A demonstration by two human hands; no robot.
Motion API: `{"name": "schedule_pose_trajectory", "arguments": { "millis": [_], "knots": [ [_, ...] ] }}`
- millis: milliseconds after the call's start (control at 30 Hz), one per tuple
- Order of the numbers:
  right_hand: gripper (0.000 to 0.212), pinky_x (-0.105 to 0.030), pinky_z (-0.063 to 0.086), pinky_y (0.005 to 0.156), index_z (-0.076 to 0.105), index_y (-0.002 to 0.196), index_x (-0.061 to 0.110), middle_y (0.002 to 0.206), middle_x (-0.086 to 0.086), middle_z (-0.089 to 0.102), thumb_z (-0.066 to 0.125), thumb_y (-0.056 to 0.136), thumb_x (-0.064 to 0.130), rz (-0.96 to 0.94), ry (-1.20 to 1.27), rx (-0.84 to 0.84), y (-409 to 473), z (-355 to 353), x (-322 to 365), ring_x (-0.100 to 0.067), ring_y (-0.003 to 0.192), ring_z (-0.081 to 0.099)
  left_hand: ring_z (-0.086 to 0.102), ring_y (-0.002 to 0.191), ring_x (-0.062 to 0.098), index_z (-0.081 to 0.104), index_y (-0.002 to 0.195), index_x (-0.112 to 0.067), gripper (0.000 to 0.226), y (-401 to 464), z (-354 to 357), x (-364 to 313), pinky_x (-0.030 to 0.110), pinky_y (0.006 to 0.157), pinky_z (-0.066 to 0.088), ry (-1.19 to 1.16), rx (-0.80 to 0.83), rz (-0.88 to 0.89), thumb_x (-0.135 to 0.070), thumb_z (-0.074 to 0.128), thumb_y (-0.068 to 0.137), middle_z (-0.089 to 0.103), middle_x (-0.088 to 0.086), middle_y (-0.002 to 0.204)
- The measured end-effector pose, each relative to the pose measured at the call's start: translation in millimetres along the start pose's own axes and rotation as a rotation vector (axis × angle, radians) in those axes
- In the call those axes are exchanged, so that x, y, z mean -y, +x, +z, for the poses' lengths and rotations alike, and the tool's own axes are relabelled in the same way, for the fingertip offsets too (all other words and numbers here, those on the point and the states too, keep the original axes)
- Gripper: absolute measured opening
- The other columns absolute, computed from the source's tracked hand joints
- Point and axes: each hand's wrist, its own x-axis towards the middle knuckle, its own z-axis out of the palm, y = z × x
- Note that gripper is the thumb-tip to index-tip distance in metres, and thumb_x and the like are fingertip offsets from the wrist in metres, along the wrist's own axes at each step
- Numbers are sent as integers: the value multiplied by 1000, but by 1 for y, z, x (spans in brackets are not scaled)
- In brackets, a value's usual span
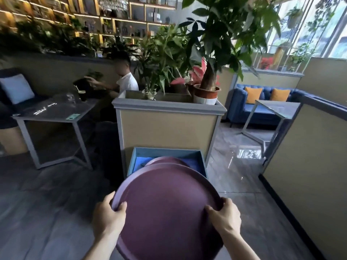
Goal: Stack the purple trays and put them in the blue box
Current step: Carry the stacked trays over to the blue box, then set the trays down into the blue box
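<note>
Both hands are gripping a round purple tray (165,209) by its near rim, holding it tilted toward the camera. The left hand (108,216) is curling over the rim's left side, thumb pressing on the tray's inner face; the right hand (224,215) is doing the same on the right side, fingers wrapping behind the edge. Beyond the held tray, a second purple tray (165,160) is lying inside the open blue box (167,152) — only its far arc is showing above the held tray's rim (whether the two trays are touching cannot be told). The box is sitting on the grey floor (47,203), against the front of a tan planter (169,126) filled with leafy potted plants (187,53). To the left, a seated person (124,77) is leaning over a grey table (54,111).
</note>
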Motion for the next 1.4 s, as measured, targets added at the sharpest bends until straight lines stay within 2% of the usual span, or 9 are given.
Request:
{"name": "schedule_pose_trajectory", "arguments": {
  "millis": [167,367,567,833,1067,1200,1400],
  "knots": [
    [58,-40,47,95,58,119,15,115,-12,63,77,70,38,32,-41,27,71,30,15,-34,111,60,66,97,36,66,120,-17,45,52,53,-5,48,87,54,12,-1,-23,-20,74,76,70,12,104],
    [59,-40,47,93,56,118,16,114,-13,63,78,69,39,92,-96,61,138,79,24,-34,110,61,65,97,34,64,119,-26,43,114,107,2,47,88,53,37,37,-89,-26,72,76,70,7,104],
    [67,-40,46,95,54,124,16,118,-12,62,80,67,40,152,-141,81,206,145,39,-33,112,60,65,101,36,64,119,-24,53,188,163,18,47,89,51,5,73,-144,-25,81,69,69,9,107],
    [66,-39,47,95,58,122,18,115,-11,67,82,64,37,257,-214,105,278,217,45,-32,113,60,63,108,37,62,123,-17,64,275,226,39,49,89,51,116,146,-148,-23,87,64,69,13,113],
    [65,-39,47,94,58,123,16,115,-10,68,82,66,36,289,-280,123,323,251,28,-31,112,61,62,110,36,62,126,-18,72,299,268,55,50,90,50,186,194,-174,-21,90,59,65,13,116],
    [63,-39,46,93,57,124,14,116,-10,67,81,69,34,274,-331,145,346,265,22,-32,113,60,61,111,35,61,127,-19,76,303,285,57,46,90,50,243,178,-188,-23,91,58,63,13,116],
    [58,-39,47,90,56,122,15,114,-9,65,78,72,33,236,-386,164,371,278,15,-33,110,60,58,114,37,59,131,-13,83,309,308,65,50,97,47,316,185,-196,-24,92,55,64,17,118]
  ]
}}
